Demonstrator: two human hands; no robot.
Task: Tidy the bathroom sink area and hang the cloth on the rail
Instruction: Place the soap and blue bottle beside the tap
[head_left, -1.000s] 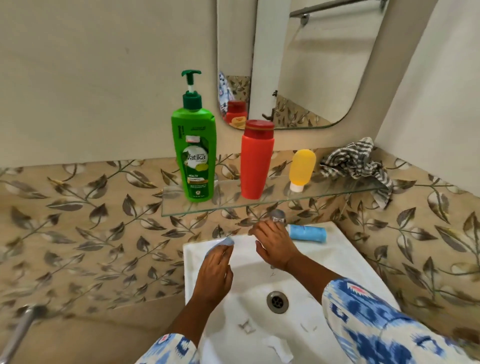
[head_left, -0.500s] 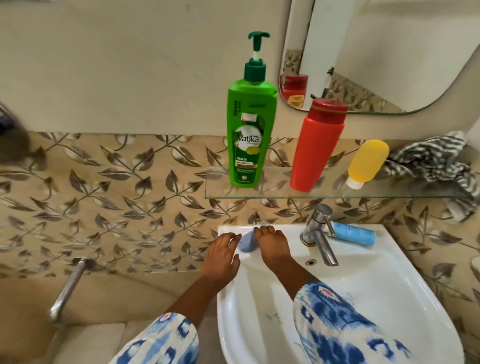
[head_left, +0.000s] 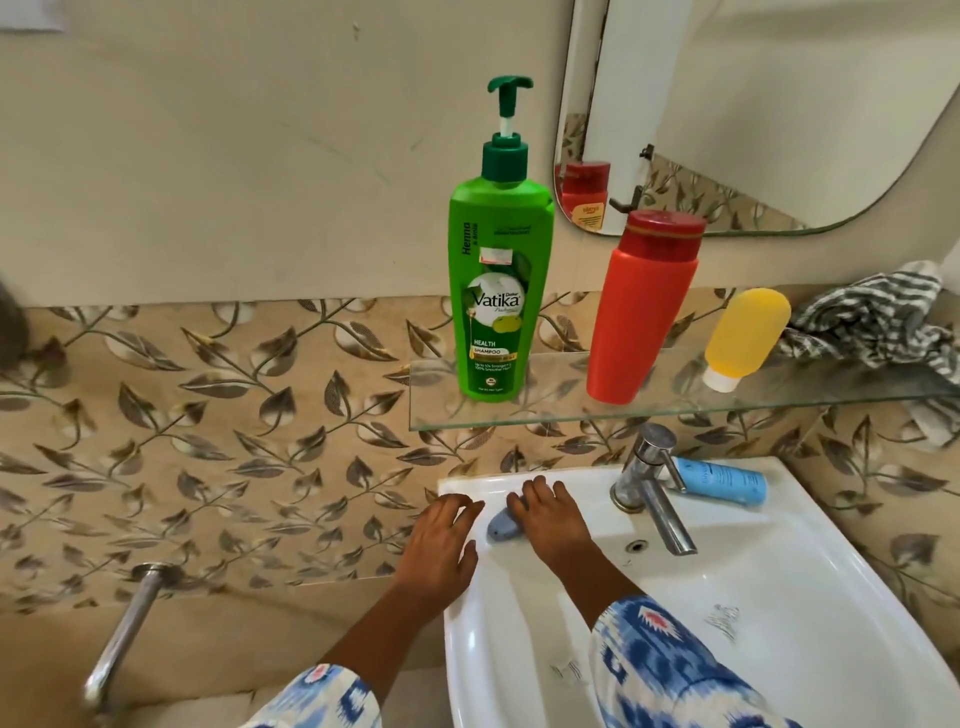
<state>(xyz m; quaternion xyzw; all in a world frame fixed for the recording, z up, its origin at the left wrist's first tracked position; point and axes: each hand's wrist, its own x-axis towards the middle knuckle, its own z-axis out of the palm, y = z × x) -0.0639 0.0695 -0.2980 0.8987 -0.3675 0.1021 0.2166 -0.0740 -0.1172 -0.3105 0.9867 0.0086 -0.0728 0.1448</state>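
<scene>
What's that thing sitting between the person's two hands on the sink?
In the head view, a small blue-grey soap bar lies on the sink's back ledge between the left hand and right hand; the right hand's fingers touch it.

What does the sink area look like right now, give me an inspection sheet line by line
Surface: white sink, small scraps in the basin; glass shelf above.
Job's things: striped cloth bunched at the shelf's right end; rail at lower left, bare.
Clutter: blue-grey soap bar on the sink's back ledge; blue tube lying behind the tap; green Vatika shampoo, red bottle, yellow bottle on the shelf.
Grips: left hand open beside the soap; right hand resting over it.
Cables: nothing seen.
Surroundings: leaf-pattern tiles, mirror.
</scene>
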